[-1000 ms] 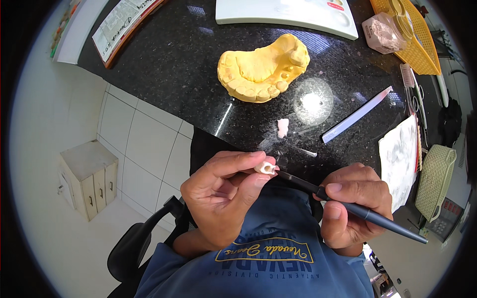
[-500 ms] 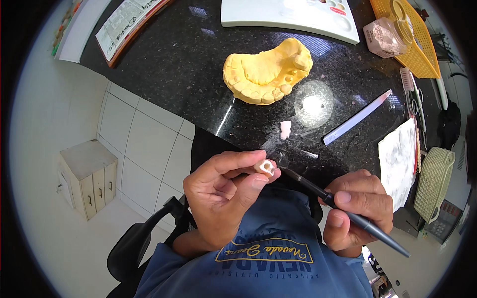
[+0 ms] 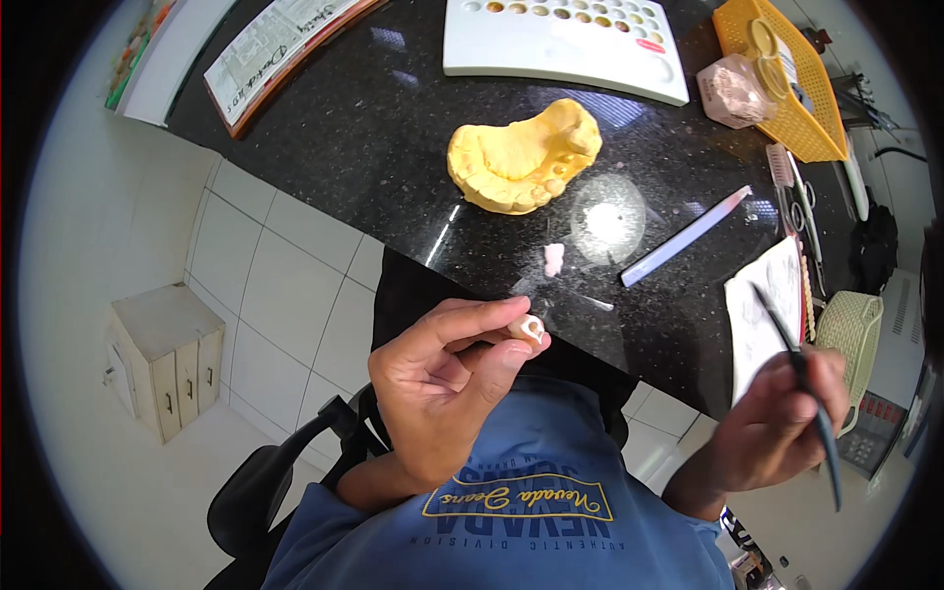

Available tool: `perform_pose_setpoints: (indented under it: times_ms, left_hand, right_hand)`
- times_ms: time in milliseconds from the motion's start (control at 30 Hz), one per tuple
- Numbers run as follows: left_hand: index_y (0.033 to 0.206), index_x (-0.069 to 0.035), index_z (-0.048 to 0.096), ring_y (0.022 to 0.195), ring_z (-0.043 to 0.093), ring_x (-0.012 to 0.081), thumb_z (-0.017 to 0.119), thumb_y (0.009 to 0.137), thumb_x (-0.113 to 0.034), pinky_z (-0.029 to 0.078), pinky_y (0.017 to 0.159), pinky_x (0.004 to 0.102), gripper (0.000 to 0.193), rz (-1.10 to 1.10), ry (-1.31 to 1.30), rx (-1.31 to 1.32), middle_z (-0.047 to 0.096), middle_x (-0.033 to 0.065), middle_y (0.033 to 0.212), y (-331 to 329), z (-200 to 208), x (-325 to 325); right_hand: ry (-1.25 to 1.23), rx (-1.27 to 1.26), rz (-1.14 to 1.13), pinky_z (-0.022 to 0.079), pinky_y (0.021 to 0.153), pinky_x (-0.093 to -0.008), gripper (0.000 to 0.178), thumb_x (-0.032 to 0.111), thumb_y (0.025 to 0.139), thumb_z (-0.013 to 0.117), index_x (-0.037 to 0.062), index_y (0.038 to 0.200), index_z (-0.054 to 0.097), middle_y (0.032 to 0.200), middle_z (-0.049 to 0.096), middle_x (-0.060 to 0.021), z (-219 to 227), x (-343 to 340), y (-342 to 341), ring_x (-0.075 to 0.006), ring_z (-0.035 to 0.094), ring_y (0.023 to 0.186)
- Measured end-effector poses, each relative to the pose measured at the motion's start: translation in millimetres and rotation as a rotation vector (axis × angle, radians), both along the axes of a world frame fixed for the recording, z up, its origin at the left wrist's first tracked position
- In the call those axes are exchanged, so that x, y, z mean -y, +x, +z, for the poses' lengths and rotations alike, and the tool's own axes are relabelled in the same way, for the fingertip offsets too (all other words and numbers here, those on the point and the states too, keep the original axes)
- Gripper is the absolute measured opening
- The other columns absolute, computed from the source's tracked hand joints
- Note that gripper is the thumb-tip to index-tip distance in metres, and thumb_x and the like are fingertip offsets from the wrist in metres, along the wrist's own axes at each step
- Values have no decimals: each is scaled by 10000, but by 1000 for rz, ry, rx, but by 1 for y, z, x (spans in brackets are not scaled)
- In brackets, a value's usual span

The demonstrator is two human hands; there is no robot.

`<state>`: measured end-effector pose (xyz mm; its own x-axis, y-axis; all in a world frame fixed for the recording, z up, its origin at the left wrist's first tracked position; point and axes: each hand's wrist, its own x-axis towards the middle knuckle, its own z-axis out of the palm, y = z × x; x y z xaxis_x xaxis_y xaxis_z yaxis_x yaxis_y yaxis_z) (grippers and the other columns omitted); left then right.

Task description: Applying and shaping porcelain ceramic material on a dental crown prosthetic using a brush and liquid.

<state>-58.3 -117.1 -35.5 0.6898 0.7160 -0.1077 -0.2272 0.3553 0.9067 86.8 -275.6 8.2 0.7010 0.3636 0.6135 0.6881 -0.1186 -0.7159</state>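
My left hand (image 3: 433, 383) pinches a small dental crown (image 3: 532, 328) between thumb and fingertips, above the table's near edge. The crown is tan with a white patch and a brownish hollow facing up. My right hand (image 3: 782, 423) grips a slim dark brush (image 3: 826, 442), well to the right, its thin tip pointing up and left over a smudged white paper sheet (image 3: 752, 315). Beyond the left hand stands a yellow plaster dental model (image 3: 521, 162), with several tooth stumps at its right. A small pink piece (image 3: 554, 260) lies between the model and the hand.
A round glass disc (image 3: 610, 218) and a lavender stick-like tool (image 3: 683, 238) lie on the black speckled table (image 3: 344, 147). Behind are a white palette (image 3: 560, 59), a jar of pinkish powder (image 3: 733, 90) and a yellow basket (image 3: 831, 138). A framed sign (image 3: 270, 61) stands far left.
My right hand has swung right with the brush, away from the crown, and the brush now points up. My left hand keeps hold of the crown in nearly the same place.
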Motion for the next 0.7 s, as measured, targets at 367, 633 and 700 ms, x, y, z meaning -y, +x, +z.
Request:
perform_pose_setpoints:
  times_ms: [367, 633, 700]
  left_hand:
    - [1064, 61, 601, 859, 655, 190, 621, 833, 46, 551, 806, 307, 232, -81, -169, -6, 649, 142, 919, -3, 8, 6]
    - [1057, 74, 591, 849, 655, 201, 596, 833, 65, 554, 785, 302, 225, -49, -108, 4, 642, 154, 924, 0, 16, 8]
    - [1044, 89, 580, 812, 649, 197, 574, 817, 98, 552, 773, 301, 227, 35, 44, -22, 635, 148, 876, 5, 20, 10]
  right_hand:
    - [-83, -53, 68, 421, 521, -236, 254, 176, 889, 560, -29, 1030, 514, 766, 547, -152, -3, 29, 2, -151, 521, 583]
    - [-110, 14, 2, 466, 552, -230, 193, 55, 866, 589, -40, 1033, 563, 840, 527, -138, 8, 32, 9, -161, 556, 646]
    - [-56, 14, -41, 462, 552, -221, 197, 119, 868, 616, -45, 978, 604, 862, 516, -130, 21, 50, 25, -164, 549, 640]
